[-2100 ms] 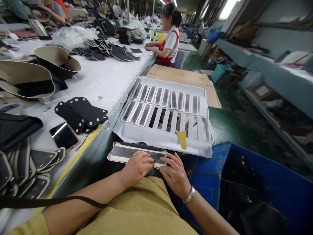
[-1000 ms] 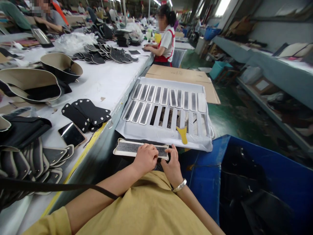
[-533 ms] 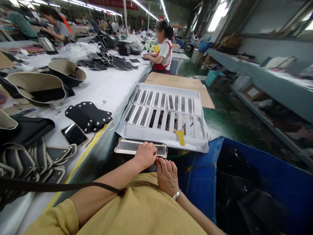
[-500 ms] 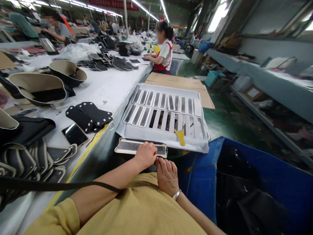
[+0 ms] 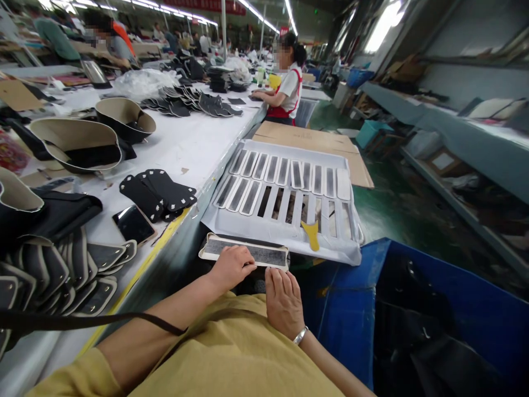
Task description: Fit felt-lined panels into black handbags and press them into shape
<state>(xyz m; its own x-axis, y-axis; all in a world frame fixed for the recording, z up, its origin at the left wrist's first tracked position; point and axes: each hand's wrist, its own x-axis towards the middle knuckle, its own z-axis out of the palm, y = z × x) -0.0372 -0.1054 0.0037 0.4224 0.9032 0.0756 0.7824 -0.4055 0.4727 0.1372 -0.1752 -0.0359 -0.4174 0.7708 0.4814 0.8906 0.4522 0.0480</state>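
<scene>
Across my lap lies a long bag panel (image 5: 264, 255) with a dark grey strip and a cream border; black material shows along its far edge. My left hand (image 5: 232, 268) is closed with its thumb and fingers at the panel's near edge, around the middle. At the right end of the same edge, my right hand (image 5: 285, 302) presses its fingers together over the border, with its thumb hidden. Just beyond the panel is a grey slotted tray (image 5: 264, 223) with cream-edged dark strips (image 5: 250, 197) on it. A yellow plastic piece (image 5: 311, 235) rests on the tray's near rim.
On the left, a white table (image 5: 182, 140) holds a phone (image 5: 133, 224), black tabbed pieces (image 5: 159, 193), a stack of cream-edged pieces (image 5: 45, 270) and open bag bodies (image 5: 76, 143). A blue bin (image 5: 351, 309) stands at my right. A co-worker (image 5: 289, 82) works farther along.
My left hand has moved left along the panel's near edge, uncovering more of the grey strip. My right hand stays by the right end. The whole view has shifted slightly.
</scene>
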